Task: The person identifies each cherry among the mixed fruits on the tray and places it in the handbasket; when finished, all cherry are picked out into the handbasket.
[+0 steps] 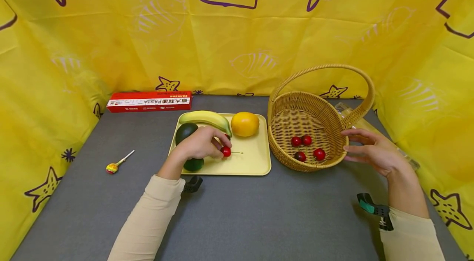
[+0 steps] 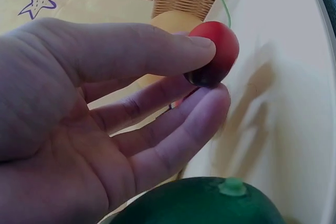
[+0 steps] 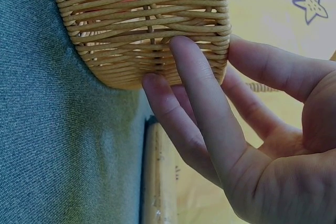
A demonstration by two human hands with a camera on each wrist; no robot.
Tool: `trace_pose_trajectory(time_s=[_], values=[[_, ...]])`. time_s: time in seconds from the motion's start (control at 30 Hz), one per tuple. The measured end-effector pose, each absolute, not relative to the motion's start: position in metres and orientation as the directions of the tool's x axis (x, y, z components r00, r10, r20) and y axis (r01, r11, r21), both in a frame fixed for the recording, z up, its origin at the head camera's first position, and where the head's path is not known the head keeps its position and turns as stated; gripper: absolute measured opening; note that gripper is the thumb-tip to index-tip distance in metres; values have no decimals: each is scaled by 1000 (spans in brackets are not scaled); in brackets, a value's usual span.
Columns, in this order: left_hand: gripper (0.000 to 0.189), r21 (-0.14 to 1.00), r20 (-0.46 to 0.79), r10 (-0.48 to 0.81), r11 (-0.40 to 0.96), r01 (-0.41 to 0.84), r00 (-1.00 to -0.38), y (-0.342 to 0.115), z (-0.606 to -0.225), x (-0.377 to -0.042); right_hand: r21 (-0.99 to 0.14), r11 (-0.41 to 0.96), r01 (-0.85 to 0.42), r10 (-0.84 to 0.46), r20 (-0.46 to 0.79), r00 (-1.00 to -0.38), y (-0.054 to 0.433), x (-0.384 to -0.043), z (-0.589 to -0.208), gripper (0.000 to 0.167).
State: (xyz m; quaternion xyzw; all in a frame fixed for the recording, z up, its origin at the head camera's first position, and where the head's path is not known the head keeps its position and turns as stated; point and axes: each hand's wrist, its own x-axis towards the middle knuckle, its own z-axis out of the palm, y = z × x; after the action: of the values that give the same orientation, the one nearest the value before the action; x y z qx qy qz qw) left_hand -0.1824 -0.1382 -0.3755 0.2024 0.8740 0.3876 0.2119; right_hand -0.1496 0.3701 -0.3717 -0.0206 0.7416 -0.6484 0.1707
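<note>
My left hand (image 1: 201,143) is over the tray (image 1: 252,166), pinching a red cherry (image 2: 220,51) with a dark underside and thin green stem between thumb and fingertips. Behind those fingers another dark red fruit is mostly hidden. A banana (image 1: 207,119), a yellow lemon (image 1: 245,124) and a dark green avocado-like fruit (image 1: 185,132) lie on the tray, with a second green fruit (image 1: 194,165) partly under my wrist. Fairly straight fingers of my right hand (image 1: 375,152) touch the right outer wall and rim of the wicker basket (image 3: 147,24). Several cherries (image 1: 319,154) lie inside it.
A red pasta box (image 1: 149,101) lies at the back left. Nearer on that side is a lollipop (image 1: 112,168). Behind the basket, partly hidden, lies a long clear-wrapped package (image 3: 160,177). The basket's tall handle (image 1: 326,67) arches upward. Yellow printed cloth (image 1: 222,38) surrounds the grey table.
</note>
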Motion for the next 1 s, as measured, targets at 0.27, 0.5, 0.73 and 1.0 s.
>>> trace_pose_trajectory(time_s=[0.27,0.5,0.73,1.0], values=[[33,784,-198,533,590,193,-823,-138,-378,-183,-967,162,196,-251,-233,-940,369,-150,-372,46],[34,804,-176,543,561,199,-821,-137,-377,-184,-967,156,199,-251,-234,-939,370,-150,-372,45],[34,838,-171,545,518,170,-820,-137,-377,-184,-968,148,201,-253,-234,-939,370,-150,-371,44],[35,895,-152,569,425,131,-808,-134,-376,-183,-968,149,202,-253,-235,-938,370,-151,-371,45]])
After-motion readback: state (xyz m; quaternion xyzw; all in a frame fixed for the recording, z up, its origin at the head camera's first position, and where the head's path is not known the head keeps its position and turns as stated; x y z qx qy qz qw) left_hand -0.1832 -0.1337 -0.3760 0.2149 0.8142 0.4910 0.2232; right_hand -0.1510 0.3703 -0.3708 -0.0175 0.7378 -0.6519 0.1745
